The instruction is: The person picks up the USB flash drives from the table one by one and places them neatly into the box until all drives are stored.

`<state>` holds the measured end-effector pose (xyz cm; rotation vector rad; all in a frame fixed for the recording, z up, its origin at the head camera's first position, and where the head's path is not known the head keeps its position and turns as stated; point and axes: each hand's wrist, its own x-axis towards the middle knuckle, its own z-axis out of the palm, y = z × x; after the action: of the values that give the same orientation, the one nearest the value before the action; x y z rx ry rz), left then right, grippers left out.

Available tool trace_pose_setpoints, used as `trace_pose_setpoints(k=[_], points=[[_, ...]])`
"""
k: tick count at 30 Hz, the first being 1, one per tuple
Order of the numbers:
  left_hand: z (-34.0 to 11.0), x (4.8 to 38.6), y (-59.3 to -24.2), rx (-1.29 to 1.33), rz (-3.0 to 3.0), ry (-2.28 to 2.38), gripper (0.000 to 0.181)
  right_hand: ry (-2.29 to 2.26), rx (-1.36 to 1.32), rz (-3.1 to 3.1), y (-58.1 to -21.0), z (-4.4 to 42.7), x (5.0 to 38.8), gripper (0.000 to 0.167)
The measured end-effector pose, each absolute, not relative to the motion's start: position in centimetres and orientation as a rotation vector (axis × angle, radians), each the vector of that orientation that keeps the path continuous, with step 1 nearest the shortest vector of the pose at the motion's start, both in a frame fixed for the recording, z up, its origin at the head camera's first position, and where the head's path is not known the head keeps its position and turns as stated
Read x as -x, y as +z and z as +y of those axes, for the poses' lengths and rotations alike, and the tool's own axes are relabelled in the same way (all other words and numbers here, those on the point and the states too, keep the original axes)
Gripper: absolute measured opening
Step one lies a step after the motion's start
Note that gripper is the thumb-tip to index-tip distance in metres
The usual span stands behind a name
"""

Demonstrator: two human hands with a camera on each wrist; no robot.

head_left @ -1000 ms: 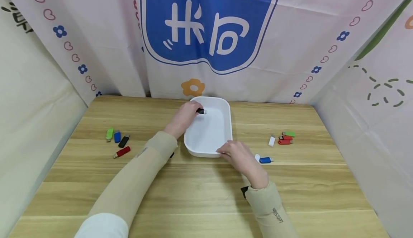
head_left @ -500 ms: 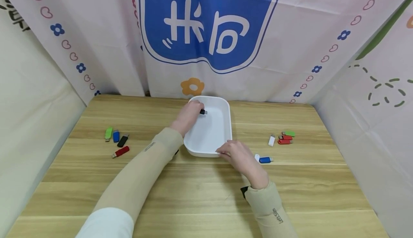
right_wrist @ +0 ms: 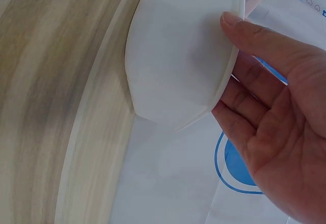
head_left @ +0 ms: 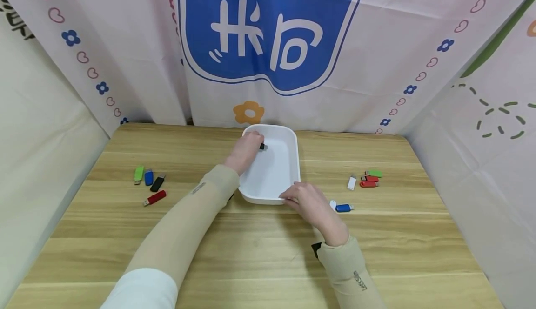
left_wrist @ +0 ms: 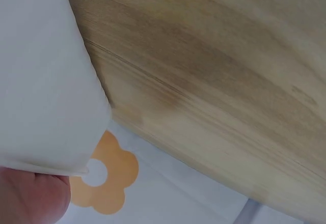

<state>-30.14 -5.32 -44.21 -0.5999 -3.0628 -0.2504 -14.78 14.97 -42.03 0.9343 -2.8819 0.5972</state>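
A white rectangular tray (head_left: 271, 174) stands at the back middle of the wooden table. My left hand (head_left: 244, 151) reaches over its left rim and pinches a black USB flash drive (head_left: 263, 146), whose metal plug points right inside the tray. Most of that drive is hidden by the fingers. At the tray's near right corner, my right hand (head_left: 311, 206) holds the rim; in the right wrist view its thumb (right_wrist: 232, 19) lies on the inner side with the other fingers behind the wall. The left wrist view shows only the tray's outer wall (left_wrist: 46, 76) and part of the hand.
On the left lie a green drive (head_left: 139, 175), a blue drive (head_left: 148, 178), a black drive (head_left: 157, 183) and a dark red drive (head_left: 155, 198). On the right are a white drive (head_left: 351, 182), a green drive (head_left: 374, 174), red drives (head_left: 369, 184) and a blue drive (head_left: 344, 208).
My left hand, still pinching the black USB flash drive, has shifted slightly right and lower into the tray. The right hand keeps its hold on the corner. The head view has turned slightly.
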Motion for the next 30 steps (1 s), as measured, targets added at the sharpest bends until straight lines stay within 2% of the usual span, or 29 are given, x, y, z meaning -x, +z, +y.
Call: trace_pose_setpoints(k=[30], points=[[-4.52,30.41,-44.24,0.607,-3.045,-0.051,0.017,0.587,-0.904,-2.893,-41.82,14.83,14.74,0.011]])
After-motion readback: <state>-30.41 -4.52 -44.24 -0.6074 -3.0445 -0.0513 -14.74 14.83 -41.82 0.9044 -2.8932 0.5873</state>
